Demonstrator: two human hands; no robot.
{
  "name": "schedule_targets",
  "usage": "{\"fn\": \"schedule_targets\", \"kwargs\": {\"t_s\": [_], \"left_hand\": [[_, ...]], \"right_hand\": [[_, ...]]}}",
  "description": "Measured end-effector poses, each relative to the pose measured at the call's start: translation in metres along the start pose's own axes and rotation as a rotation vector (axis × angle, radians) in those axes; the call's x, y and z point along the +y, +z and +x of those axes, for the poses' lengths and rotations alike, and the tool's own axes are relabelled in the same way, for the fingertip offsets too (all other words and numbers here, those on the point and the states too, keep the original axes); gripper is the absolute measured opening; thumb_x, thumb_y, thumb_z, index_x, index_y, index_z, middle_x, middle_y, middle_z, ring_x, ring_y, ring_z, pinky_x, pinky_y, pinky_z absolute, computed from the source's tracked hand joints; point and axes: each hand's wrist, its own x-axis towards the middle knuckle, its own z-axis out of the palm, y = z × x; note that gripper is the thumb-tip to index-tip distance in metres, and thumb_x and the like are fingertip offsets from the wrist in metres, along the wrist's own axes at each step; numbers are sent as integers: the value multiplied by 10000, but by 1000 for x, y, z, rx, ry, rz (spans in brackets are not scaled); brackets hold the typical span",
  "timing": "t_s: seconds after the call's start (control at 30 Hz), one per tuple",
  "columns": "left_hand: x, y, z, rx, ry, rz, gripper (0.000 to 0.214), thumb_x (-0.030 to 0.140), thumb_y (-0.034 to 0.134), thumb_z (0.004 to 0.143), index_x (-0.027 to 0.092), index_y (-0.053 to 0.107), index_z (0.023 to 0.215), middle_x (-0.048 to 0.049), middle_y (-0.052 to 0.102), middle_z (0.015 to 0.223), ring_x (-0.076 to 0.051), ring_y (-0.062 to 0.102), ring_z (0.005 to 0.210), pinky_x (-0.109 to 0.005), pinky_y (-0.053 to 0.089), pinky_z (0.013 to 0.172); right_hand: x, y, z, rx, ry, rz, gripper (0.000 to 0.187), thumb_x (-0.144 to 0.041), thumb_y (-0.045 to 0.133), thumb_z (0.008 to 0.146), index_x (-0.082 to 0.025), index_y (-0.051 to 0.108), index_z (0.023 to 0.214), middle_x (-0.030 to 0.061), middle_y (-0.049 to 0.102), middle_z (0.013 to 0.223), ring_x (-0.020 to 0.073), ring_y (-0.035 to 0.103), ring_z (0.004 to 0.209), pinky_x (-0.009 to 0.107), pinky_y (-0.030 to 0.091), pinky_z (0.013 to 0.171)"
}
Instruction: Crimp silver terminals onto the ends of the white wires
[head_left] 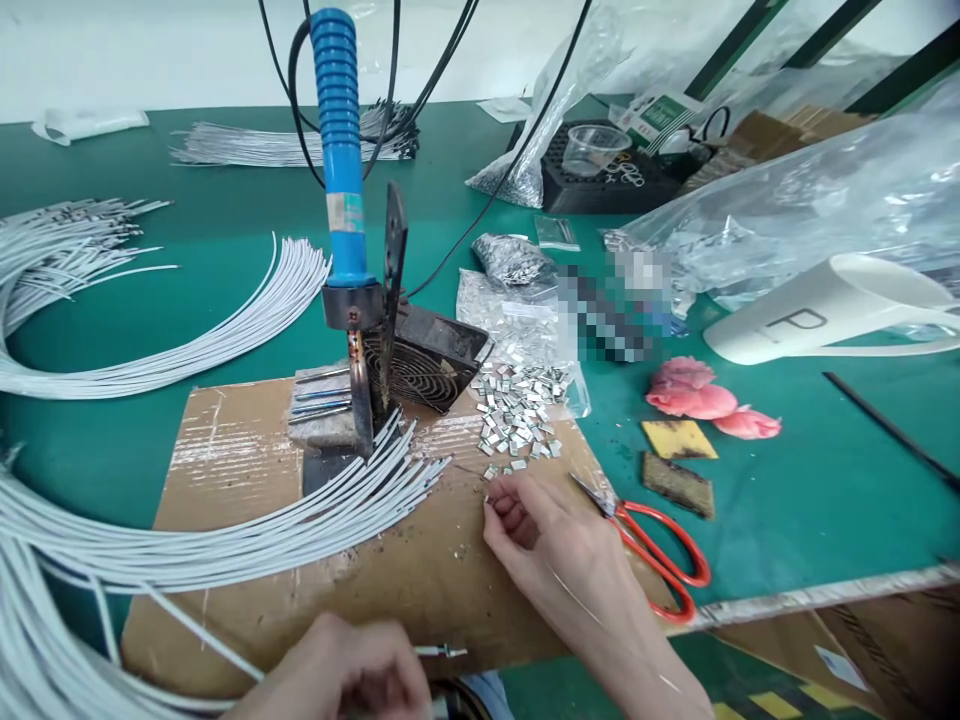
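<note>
Head view: the left hand (337,672) is closed in a fist around a thin white wire (441,651) at the near edge of the brown cardboard sheet (247,450). The right hand (544,535) rests there with its fingers curled, fingertips touching stray small silver metal clips (517,415). I cannot tell whether it grips one.

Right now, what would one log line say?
left hand: grips white wire | right hand: fingertips at metal clips on cardboard | scissors: beside right hand
</note>
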Motion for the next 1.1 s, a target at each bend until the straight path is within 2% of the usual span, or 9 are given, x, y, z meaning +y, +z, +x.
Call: {"fn": "schedule_targets", "kwargs": {"t_s": [0.07,0.17,0.3,0.4,0.5,0.6,0.8,0.93,1.1], "left_hand": [[9,6,10,123,-46,-223,411,589,739,837,200,632,756,87,457,554,-70,298,468,-187,252,459],[17,7,13,307,-49,-446,477,631,784,777,174,652,806,80,473,606,-47,236,482,-180,144,449],[25,5,10,407,-41,-538,493,593,873,697,142,689,775,55,514,605,-30,271,488,-166,114,446],[27,6,9,413,-42,-550,502,598,880,682,135,702,758,47,533,588,-13,250,468,-156,106,445],[28,7,9,403,-47,-561,498,602,877,682,139,707,749,42,565,585,-2,184,454,-155,91,439],[27,9,8,395,-41,-572,493,593,888,672,144,693,722,34,583,595,-7,180,460,-168,73,442],[25,10,6,385,-67,-571,499,603,892,656,147,693,683,38,530,551,-36,285,473,-197,113,477],[25,8,4,349,-89,-520,528,628,880,656,130,706,685,30,538,547,-41,264,481,-209,141,490],[24,8,3,355,-62,-475,520,633,863,674,136,712,667,18,539,561,-77,349,529,-228,176,515]], "right_hand": [[0,-4,0,-15,21,-13,73,-162,621,815,-204,634,758,-32,623,565,130,590,446,232,456,460],[-3,-5,-4,-30,92,71,126,-235,594,891,-220,595,766,-44,601,556,120,587,444,208,485,447],[-18,6,-16,-103,329,532,172,-379,656,923,-207,676,926,-7,670,679,132,624,524,213,534,476],[-37,21,-23,-171,395,807,197,-382,733,894,-187,762,892,21,706,708,128,646,553,209,542,517],[-54,31,-23,-210,321,935,177,-332,759,884,-193,796,782,0,665,658,87,567,499,177,458,470],[-63,35,-20,-225,248,975,123,-270,756,886,-225,844,814,-6,652,661,80,522,513,172,411,465],[-65,37,-17,-278,229,1119,109,-251,767,883,-280,871,895,-13,633,673,82,501,558,174,397,499],[-65,35,-17,-321,250,1169,97,-253,783,871,-277,876,867,-10,625,660,83,508,570,175,398,510],[-63,33,-18,-367,272,1184,100,-288,783,875,-261,879,886,-4,626,675,76,520,558,171,411,511]]}}
